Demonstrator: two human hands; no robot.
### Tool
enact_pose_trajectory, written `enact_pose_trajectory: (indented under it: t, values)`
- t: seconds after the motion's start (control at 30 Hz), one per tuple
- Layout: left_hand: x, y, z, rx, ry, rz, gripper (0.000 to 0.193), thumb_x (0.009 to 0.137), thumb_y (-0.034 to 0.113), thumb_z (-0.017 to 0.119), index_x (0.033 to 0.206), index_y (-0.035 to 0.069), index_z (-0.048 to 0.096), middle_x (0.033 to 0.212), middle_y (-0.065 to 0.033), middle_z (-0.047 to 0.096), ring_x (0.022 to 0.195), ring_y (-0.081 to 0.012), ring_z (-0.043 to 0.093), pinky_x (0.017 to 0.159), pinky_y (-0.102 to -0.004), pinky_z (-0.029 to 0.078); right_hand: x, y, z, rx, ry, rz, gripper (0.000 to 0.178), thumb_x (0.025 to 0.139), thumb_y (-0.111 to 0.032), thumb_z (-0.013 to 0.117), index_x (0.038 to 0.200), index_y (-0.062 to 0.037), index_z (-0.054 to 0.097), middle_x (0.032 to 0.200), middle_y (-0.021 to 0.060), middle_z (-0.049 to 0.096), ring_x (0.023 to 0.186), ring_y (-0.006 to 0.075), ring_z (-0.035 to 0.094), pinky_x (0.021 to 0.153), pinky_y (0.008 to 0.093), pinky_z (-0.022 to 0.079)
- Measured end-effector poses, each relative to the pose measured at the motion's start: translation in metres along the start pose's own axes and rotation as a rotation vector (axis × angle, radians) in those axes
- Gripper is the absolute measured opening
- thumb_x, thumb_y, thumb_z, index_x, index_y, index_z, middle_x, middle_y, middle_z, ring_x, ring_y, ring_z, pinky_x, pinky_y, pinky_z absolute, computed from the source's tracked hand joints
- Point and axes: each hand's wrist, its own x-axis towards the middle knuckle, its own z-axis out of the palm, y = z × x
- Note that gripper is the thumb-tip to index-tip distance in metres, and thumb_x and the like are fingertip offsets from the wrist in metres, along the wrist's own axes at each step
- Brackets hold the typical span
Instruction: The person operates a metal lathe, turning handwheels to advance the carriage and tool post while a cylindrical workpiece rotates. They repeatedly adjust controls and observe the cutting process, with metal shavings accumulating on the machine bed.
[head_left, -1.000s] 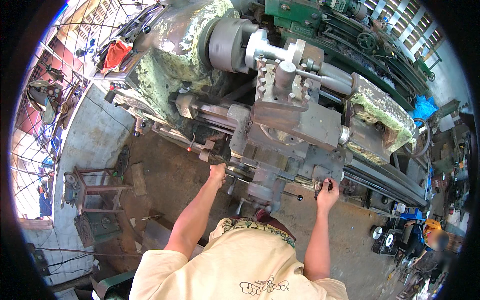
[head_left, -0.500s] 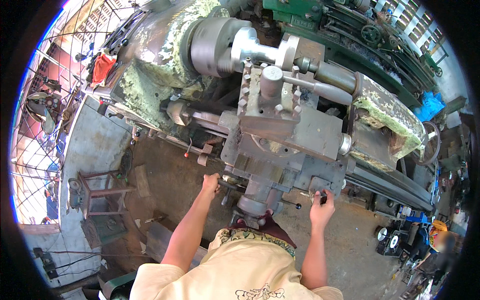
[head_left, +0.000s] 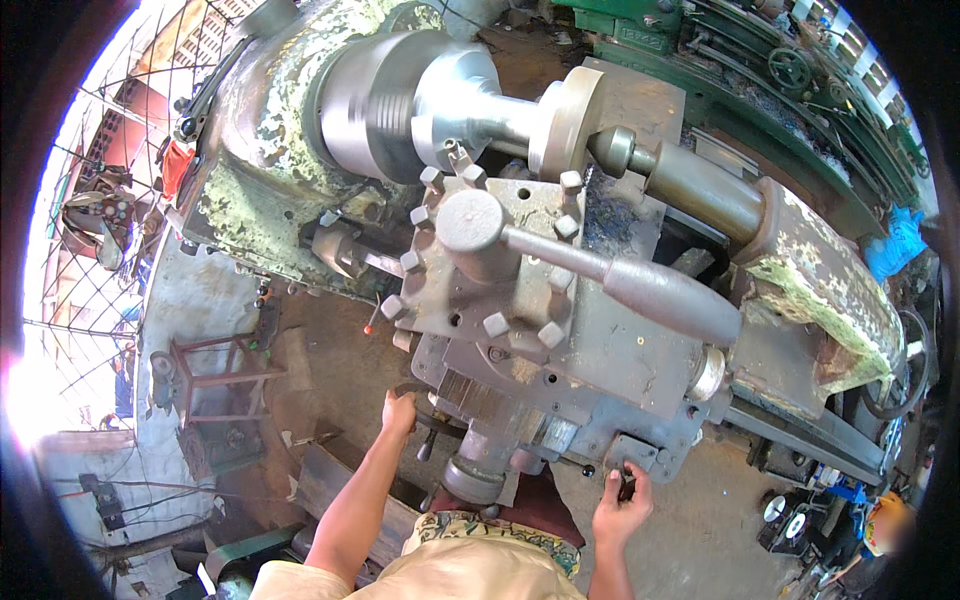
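Note:
Below the tool post of a worn metal lathe, my left hand (head_left: 399, 411) is closed on the rim of a dark handwheel (head_left: 440, 423). My right hand (head_left: 622, 508) has its fingers curled round a small dark knob (head_left: 627, 487) at the apron's lower right. A shiny stepped metal workpiece (head_left: 507, 118) sits in the chuck (head_left: 370, 105), which looks smeared by spinning. The cutting tool (head_left: 456, 153) in the square tool post (head_left: 500, 280) points at the workpiece. A thick clamp lever (head_left: 670, 300) slants right from the post's top.
The tailstock (head_left: 820, 270), its pointed centre (head_left: 612, 150) close to the workpiece's right end, stands on the right. A green machine (head_left: 740, 140) is behind. A metal-framed stand (head_left: 220, 375) is at the left, near a mesh wall (head_left: 90, 300). A blue bag (head_left: 893, 243) lies far right.
My view has shifted forward over the lathe, so the tool post looks larger and both hands appear lower. Each hand keeps its hold; the chuck stays blurred.

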Motion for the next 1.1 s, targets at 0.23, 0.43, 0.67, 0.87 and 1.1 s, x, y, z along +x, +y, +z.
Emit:
enact_pose_trajectory:
  t: [0.23, 0.43, 0.67, 0.87, 1.1]
  values:
    - [-0.006, 0.003, 0.0, 0.052, 0.055, -0.023, 0.052, 0.085, 0.018, 0.056, 0.133, 0.003, 0.047, 0.08, -0.0104, 0.06, 0.052, -0.0182, 0.054, 0.04, -0.0333, 0.037, 0.001, 0.0, -0.003, 0.054, -0.039, 0.001, 0.022, 0.087, -0.012, 0.068, 0.102, 0.0021, 0.063, 0.093, 0.0185, 0.065, 0.086, 0.0361, 0.063, 0.077, 0.0424, 0.048]
    - [-0.006, 0.002, -0.001, 0.057, 0.04, -0.033, 0.051, 0.085, 0.018, 0.055, 0.133, 0.002, 0.047, 0.085, -0.0115, 0.06, 0.056, -0.0179, 0.054, 0.04, -0.0338, 0.036, 0.001, 0.002, -0.002, 0.091, -0.044, 0.001, 0.024, 0.088, -0.016, 0.069, 0.102, 0.003, 0.062, 0.094, 0.0192, 0.064, 0.086, 0.0358, 0.063, 0.077, 0.0423, 0.048]
    - [-0.001, -0.001, -0.002, 0.017, -0.006, 0.028, 0.049, 0.085, 0.018, 0.054, 0.13, 0.001, 0.047, 0.079, -0.0106, 0.059, 0.051, -0.0183, 0.052, 0.039, -0.0333, 0.037, 0.0, 0.003, -0.001, 0.125, -0.04, -0.004, 0.025, 0.09, -0.017, 0.067, 0.104, 0.0035, 0.061, 0.095, 0.0198, 0.064, 0.085, 0.037, 0.063, 0.076, 0.0423, 0.048]
    - [-0.001, 0.001, -0.003, 0.042, 0.008, -0.017, 0.049, 0.085, 0.018, 0.054, 0.131, 0.001, 0.047, 0.075, -0.0099, 0.056, 0.049, -0.0181, 0.05, 0.039, -0.0337, 0.037, 0.0, 0.002, -0.001, 0.13, -0.031, -0.016, 0.025, 0.09, -0.015, 0.067, 0.105, 0.0038, 0.061, 0.096, 0.02, 0.064, 0.086, 0.0372, 0.063, 0.077, 0.0425, 0.049]
    - [0.005, -0.007, -0.003, -0.026, -0.017, 0.036, 0.048, 0.086, 0.017, 0.053, 0.131, 0.002, 0.046, 0.075, -0.0097, 0.055, 0.049, -0.0176, 0.05, 0.039, -0.0325, 0.036, -0.001, -0.003, -0.003, 0.126, -0.03, -0.008, 0.024, 0.088, -0.012, 0.068, 0.105, 0.0038, 0.062, 0.096, 0.0201, 0.065, 0.087, 0.0374, 0.063, 0.078, 0.0422, 0.049]
